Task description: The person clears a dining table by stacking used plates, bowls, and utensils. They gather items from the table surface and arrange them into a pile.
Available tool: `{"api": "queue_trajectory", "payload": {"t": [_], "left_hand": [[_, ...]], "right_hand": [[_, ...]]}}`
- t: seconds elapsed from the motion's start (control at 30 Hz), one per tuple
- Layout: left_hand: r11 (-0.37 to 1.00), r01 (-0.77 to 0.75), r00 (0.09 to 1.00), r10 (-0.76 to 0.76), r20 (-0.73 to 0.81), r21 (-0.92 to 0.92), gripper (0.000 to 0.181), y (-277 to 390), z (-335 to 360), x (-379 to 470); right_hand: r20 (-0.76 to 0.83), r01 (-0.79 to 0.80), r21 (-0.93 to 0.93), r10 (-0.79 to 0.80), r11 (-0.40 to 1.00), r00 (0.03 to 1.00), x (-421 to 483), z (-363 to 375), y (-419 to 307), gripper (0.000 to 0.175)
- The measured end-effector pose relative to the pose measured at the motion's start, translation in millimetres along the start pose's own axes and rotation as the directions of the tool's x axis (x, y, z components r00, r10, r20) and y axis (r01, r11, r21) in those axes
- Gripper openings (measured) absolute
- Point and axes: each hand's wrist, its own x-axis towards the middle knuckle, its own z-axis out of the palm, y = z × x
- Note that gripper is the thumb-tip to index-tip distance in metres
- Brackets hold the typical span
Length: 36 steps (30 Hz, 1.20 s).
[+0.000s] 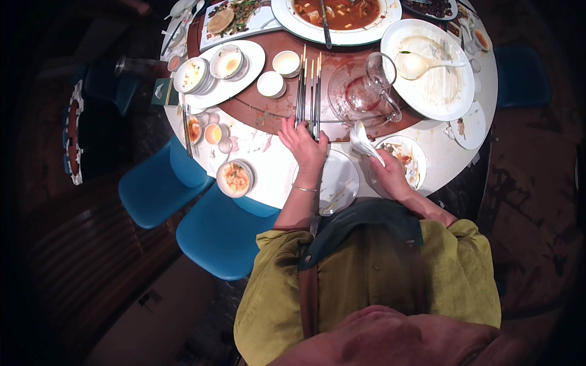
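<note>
Several dark chopsticks with pale tips (312,100) lie side by side on the brown turntable (274,110). My left hand (304,144) rests over their near ends, thumb on one side and fingers on the other; whether it grips them is unclear. In my right hand (391,174) is a white ceramic soup spoon (361,139), its bowl pointing away from me; another may be nested with it. Below that hand sits a plate with food scraps (414,158). A smeared white plate (341,178) lies between my forearms, near the table edge.
A glass decanter with red liquid (361,94) stands on the turntable, beside a large oval plate (430,100) bearing a serving spoon (414,65). Two white cups (271,85), stacked bowls (192,75) and a soup dish (288,20) are around. Blue chairs (219,238) stand at left.
</note>
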Motion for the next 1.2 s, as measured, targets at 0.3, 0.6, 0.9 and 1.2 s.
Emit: {"api": "queue_trajectory", "payload": {"t": [0.3, 0.6, 0.9, 1.2], "left_hand": [[0.999, -0.04, 0.989, 0.041, -0.14, 0.013, 0.069, -13.0, 36.7, 13.6], [0.978, -0.208, 0.96, 0.198, -0.197, -0.031, 0.061, -0.2, 16.9, 7.5], [0.875, 0.042, 0.983, 0.05, 0.176, -0.483, 0.047, 104.7, -4.2, -102.4], [-0.04, 0.976, 0.218, 0.079, 0.973, -0.215, 0.035, 301.8, 125.8, -169.2]], "right_hand": [[-0.001, -0.004, 0.034, 0.005, 0.999, 1.0, -8.8, -4.1, 7.7, 0.019], [-0.102, 0.116, -0.197, -0.138, 0.973, 0.985, -58.5, -79.8, 40.2, 0.022], [-0.282, -0.073, -0.294, -0.014, 0.953, 0.959, -106.6, -184.7, 116.9, 0.021], [-0.328, 0.049, -0.141, -0.094, 0.989, 0.94, -109.1, -299.4, 144.1, 0.015]]}}
